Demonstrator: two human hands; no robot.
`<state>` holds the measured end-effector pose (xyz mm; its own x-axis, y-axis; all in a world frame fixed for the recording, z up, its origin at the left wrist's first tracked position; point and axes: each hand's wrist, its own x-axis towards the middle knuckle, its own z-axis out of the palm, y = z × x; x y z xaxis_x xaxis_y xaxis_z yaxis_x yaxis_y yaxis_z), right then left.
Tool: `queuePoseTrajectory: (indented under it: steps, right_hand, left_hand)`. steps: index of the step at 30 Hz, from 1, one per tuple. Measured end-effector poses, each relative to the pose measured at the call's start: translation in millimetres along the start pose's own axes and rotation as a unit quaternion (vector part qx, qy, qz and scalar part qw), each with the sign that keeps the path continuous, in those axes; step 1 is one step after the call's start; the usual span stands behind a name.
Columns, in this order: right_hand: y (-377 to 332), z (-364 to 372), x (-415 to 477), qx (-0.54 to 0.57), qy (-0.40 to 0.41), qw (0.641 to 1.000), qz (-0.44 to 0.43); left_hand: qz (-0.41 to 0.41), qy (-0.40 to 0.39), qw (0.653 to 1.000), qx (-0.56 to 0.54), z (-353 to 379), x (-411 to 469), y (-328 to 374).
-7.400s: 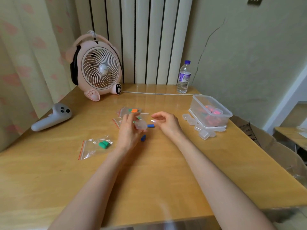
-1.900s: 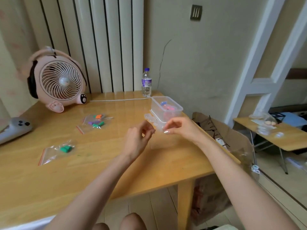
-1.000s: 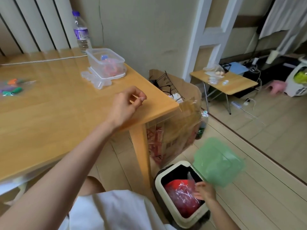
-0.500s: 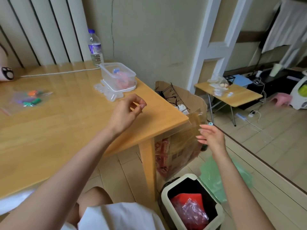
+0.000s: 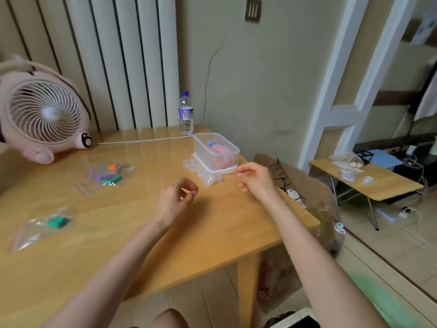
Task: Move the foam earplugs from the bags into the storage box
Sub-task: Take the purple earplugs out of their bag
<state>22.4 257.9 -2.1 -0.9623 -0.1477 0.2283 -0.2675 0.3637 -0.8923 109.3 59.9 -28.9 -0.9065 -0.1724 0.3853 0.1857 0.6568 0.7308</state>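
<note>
Worktop [image 5: 212, 228]: honey-yellow, wood grain. Fan [image 5: 45, 114]: pink, white grille, black paw-print patch. Near bag [image 5: 28, 235]: clear, red zip strip; its earplugs [image 5: 56, 221] green. Far bag [image 5: 94, 170]: clear; mixed earplugs [image 5: 113, 179] orange, purple, green. Storage box [image 5: 201, 147]: clear, white lid beneath, pink and blue contents. Bottle [image 5: 186, 114]: clear, purple cap and label.

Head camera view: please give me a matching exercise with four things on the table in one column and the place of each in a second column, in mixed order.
Things:
1. pink fan
2. water bottle
3. storage box
4. bag with only green earplugs

Places:
a. right edge of the table
b. near left part, lying flat
c. far left corner
d. far edge, upright, just behind the storage box

Pairs: 1-c, 2-d, 3-a, 4-b
</note>
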Motion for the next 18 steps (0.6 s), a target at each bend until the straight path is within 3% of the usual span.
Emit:
queuePoseTrajectory:
  steps: [7, 10, 13, 15, 18]
  right_hand:
    - [-4.2, 83.4, 38.1, -0.157, -0.041, 0.987, -0.011]
    - [-7.7, 106.7, 46.5, -0.187, -0.04, 0.981, -0.032]
    - [-9.6, 126.3, 49.7, -0.198, -0.039, 0.979, -0.042]
    - [-12.4, 138.2, 49.6, -0.196, -0.042, 0.978, -0.057]
    - [-16.3, 155.6, 49.3, -0.171, -0.071, 0.979, -0.089]
  left_hand:
    - [-0.042, 0.021, 0.998, 0.052, -42.1, 3.7, -38.0]
    - [-0.074, 0.068, 0.99, 0.102, -60.7, 5.6, -56.8]
    - [-0.124, 0.126, 0.957, 0.229, -81.6, 9.0, -83.4]
    - [-0.177, 0.118, 0.927, 0.31, -94.2, 10.4, -101.2]
    - [-0.248, 0.076, 0.9, 0.349, -104.6, 11.3, -123.3]
